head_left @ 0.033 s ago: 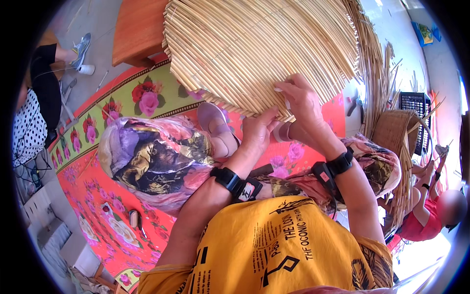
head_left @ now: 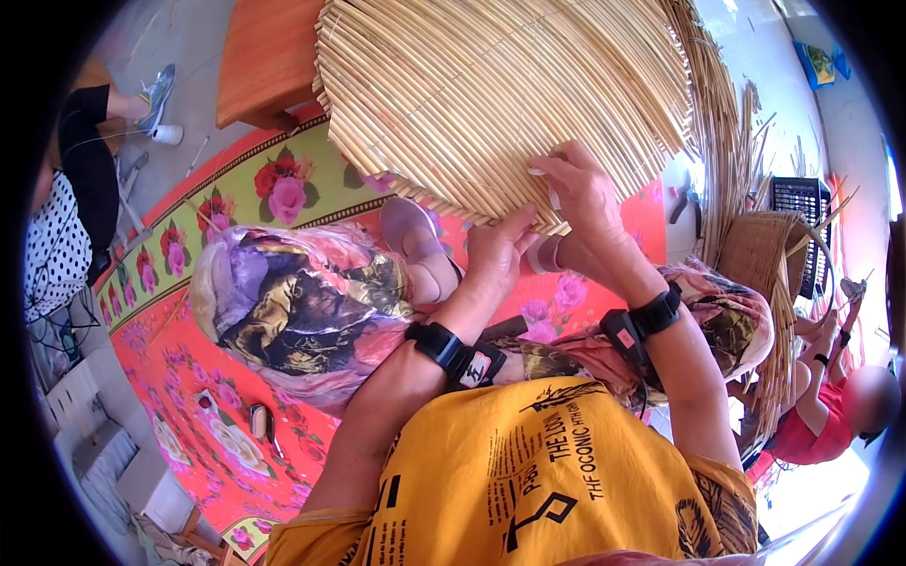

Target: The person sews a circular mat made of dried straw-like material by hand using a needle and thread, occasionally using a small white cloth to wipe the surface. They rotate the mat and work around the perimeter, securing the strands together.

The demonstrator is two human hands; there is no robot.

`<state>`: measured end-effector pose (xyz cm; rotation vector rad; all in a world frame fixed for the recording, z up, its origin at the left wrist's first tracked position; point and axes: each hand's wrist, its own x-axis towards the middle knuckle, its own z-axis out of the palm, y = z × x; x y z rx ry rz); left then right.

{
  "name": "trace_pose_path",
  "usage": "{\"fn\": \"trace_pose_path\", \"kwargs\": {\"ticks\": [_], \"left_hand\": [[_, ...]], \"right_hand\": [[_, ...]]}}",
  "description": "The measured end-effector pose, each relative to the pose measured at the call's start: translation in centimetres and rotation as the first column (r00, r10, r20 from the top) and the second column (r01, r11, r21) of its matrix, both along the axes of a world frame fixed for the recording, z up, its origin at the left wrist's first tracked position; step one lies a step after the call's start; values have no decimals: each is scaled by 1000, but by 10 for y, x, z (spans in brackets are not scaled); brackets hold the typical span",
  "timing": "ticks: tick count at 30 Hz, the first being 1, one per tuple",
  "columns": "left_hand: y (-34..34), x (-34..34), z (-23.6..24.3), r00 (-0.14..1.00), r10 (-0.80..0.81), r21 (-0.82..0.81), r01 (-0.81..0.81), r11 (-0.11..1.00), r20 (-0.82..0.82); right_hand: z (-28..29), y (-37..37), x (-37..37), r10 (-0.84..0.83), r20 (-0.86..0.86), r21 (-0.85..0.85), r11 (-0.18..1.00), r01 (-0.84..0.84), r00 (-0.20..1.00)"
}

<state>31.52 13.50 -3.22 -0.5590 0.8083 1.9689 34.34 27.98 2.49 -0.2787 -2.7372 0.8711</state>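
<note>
— Fingers (head_left: 552, 174) of the right hand (head_left: 585, 193) are curling down onto the near edge of the big woven straw mat (head_left: 500, 94), pinching at its strands, as seen from the head camera looking down.

— And the left hand (head_left: 495, 250)?

— It is sitting just below that same edge, fingers bent, thumb reaching up and touching the rim; whether it is actually gripping a strand, I cannot tell from here.

— Where is the mat lying?

— It is tilting over the person's knees, spreading away toward the wooden bench (head_left: 269, 61), with loose straw ends fanning off to the right.

— What else is showing?

— Both wrists are wearing black bands (head_left: 444, 344). Underneath, a red floral floor cloth (head_left: 189, 377) is spreading out, and the person's patterned trousers (head_left: 302, 311) and pale shoe (head_left: 415, 241) are resting on it. Off to the right, a half-woven basket (head_left: 760, 255) is standing near another person in red (head_left: 812, 434), and a dark crate (head_left: 802, 203) is sitting behind it.
</note>
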Motion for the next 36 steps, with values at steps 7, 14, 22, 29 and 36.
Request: {"fn": "trace_pose_path", "kwargs": {"ticks": [7,14,22,29,36], "left_hand": [[0,1,-5,1000,-16,0,16,1000,-4],[-3,0,-4,1000,-25,27,25,999,-4],[-5,-1,-3,999,-22,13,23,1000,-24],[-5,0,-3,999,-21,-8,21,1000,-24],[-5,0,-5,999,-23,4,23,1000,-34]], "right_hand": [[4,-1,10,-10,24,-5,1000,10,1000],[7,0,13,11,58,39,999,-13,998],[-3,2,7,-1,4,78,997,0,1000],[0,-2,2,-15,8,46,999,15,1000],[-1,-2,10,-32,16,35,999,32,999]]}}
